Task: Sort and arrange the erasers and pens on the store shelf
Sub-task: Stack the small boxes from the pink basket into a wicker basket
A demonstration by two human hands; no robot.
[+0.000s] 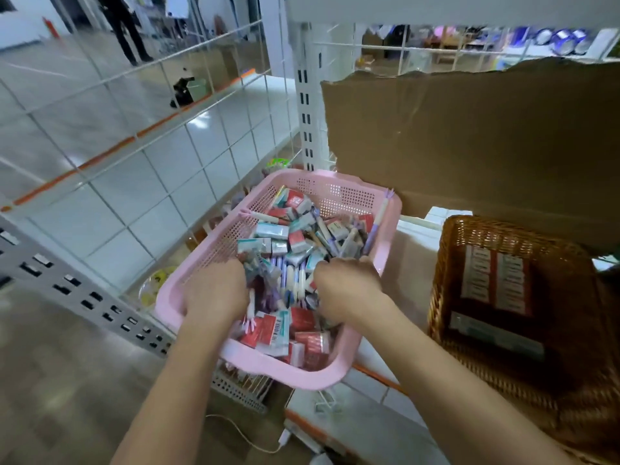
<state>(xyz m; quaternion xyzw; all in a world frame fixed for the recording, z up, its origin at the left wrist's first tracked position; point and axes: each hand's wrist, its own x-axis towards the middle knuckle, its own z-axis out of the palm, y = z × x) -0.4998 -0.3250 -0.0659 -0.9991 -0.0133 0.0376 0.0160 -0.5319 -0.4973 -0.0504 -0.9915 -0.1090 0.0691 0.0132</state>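
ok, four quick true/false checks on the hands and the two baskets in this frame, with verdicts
1. The left hand and right hand are both in the pink perforated plastic basket. True.
2. That basket holds only pens. False: boxed erasers and pens lie mixed.
3. The brown wicker basket stands to the right of the pink one. True.
4. The wicker basket is bare inside. False: red-and-white packs lie on its bottom.

— What sort of place?
— A shop: white slotted shelf upright (307, 105) at twelve o'clock, wire grid panel (144, 149) at ten, pink basket (335, 193) heaped with packaged erasers (273, 330) and pens (288, 273), wicker basket (439, 280) at three
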